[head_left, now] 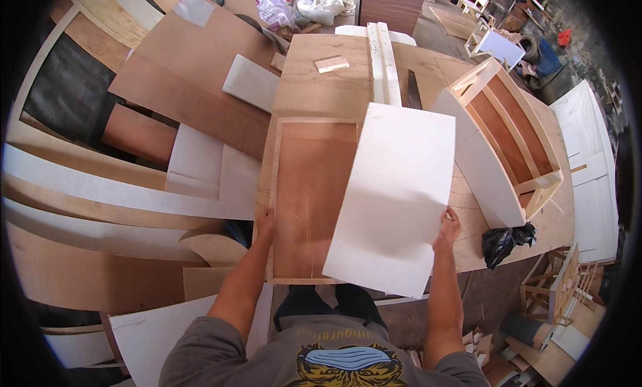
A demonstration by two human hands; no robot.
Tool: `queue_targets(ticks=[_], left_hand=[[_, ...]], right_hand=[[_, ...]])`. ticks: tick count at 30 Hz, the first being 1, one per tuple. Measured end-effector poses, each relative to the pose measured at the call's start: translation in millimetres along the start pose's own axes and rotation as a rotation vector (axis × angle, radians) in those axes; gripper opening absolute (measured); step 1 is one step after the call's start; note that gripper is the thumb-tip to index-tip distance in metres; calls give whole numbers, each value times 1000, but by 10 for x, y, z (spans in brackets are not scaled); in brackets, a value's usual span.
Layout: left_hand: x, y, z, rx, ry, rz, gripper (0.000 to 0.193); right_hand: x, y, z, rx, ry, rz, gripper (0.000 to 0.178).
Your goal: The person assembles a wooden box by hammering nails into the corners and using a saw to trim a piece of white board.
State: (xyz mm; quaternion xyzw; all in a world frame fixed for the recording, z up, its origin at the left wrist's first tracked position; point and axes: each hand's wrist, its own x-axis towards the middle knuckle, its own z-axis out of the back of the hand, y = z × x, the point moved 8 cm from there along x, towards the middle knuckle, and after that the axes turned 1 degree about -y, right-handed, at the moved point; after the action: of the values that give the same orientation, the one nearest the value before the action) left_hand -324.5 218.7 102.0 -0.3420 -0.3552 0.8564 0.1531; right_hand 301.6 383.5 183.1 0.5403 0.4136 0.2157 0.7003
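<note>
My right hand [447, 229] is closed on the right edge of a flat white panel [401, 186], thumb on top. The panel lies tilted across the right side of a shallow wooden frame [314, 193], which has a brown plywood inside and a thin pale rim. At the frame's left edge, my left hand [265, 224] is closed around the rim, its fingers partly hidden. Both the frame and the panel rest over the plywood worktable [314, 79]. The panel covers part of the frame's right rim.
A white-sided wooden carcass [511, 133] stands on the table to the right, by a black plastic bag [507, 243]. A handsaw [414, 89], white strips [383, 66] and a small wood offcut [332, 65] lie farther back. Plywood sheets [194, 79] are stacked at left.
</note>
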Motion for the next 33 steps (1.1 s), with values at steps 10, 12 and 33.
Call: queue_targets(ticks=[10,12,33], left_hand=[[206,281,-25,5,131,-159,57],[241,318,55,48,147,-141,61],[-7,-70,-54,-112,-40,-192,52]], right_hand=[[-902,-1055,-1323,-130,111,-139,28],[-1142,-1088,-1567,-123,170,-199,29],[-745,-1237,-1228,-147,137,-146,30]])
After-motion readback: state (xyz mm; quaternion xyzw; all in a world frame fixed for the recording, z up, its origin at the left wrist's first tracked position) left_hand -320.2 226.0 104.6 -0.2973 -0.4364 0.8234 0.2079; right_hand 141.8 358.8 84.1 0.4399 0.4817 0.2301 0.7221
